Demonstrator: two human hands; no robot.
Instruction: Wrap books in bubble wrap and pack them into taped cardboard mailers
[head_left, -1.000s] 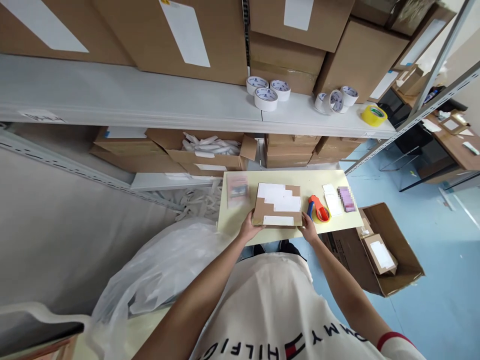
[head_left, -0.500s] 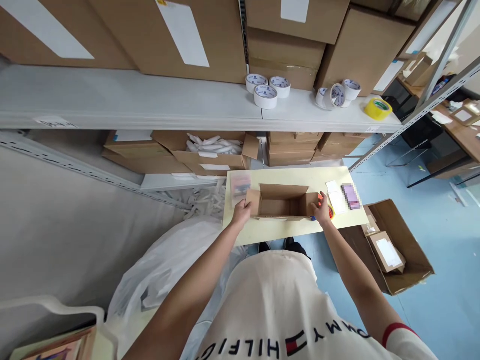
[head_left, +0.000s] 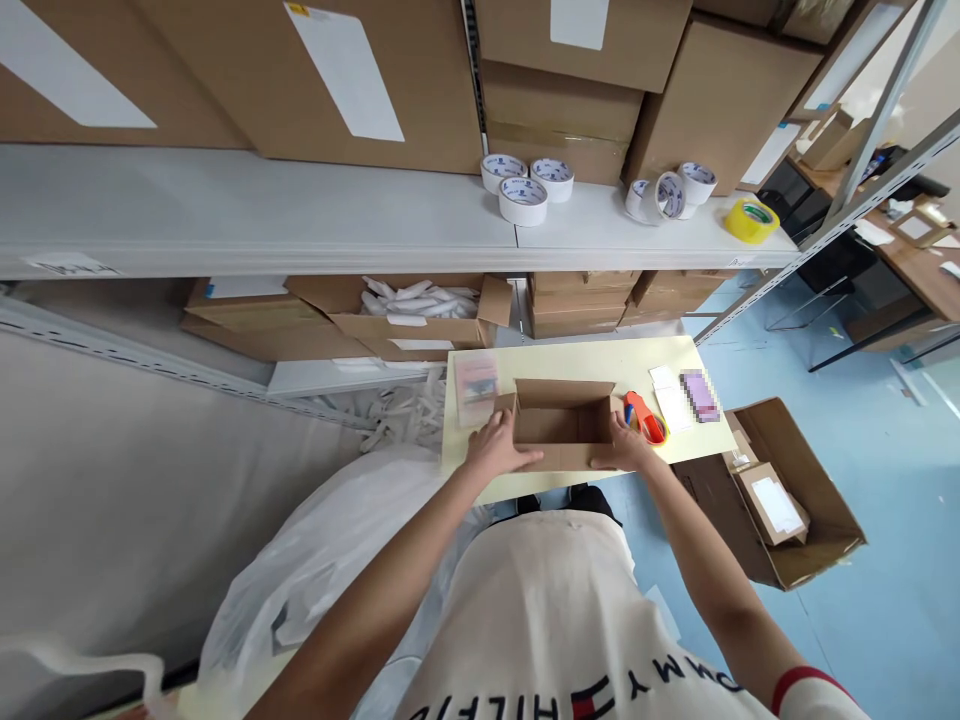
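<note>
A small cardboard box [head_left: 565, 425] stands open at the top on the pale yellow table [head_left: 480, 490], and its inside shows bare brown card. My left hand [head_left: 495, 445] grips its left end near the front corner, the thumb stretched along the front flap. At the opposite end my right hand [head_left: 624, 445] holds the front right corner, its thumb also on that flap. An orange tape dispenser [head_left: 646, 420] lies just right of my right hand. Left of the box is a flat clear packet [head_left: 476, 388] with a pinkish tint.
White papers [head_left: 672, 398] and a blurred purple item [head_left: 700, 395] lie at the table's right. A large open carton [head_left: 814, 500] stands on the floor beyond. Tape rolls [head_left: 523, 201] sit on the grey shelf [head_left: 300, 215] above. Translucent plastic sheeting [head_left: 322, 560] bulges at lower left.
Both hands have shifted from the end flaps to the box's front corners. The front flap now shows, with my thumbs across it. The view has tilted slightly.
</note>
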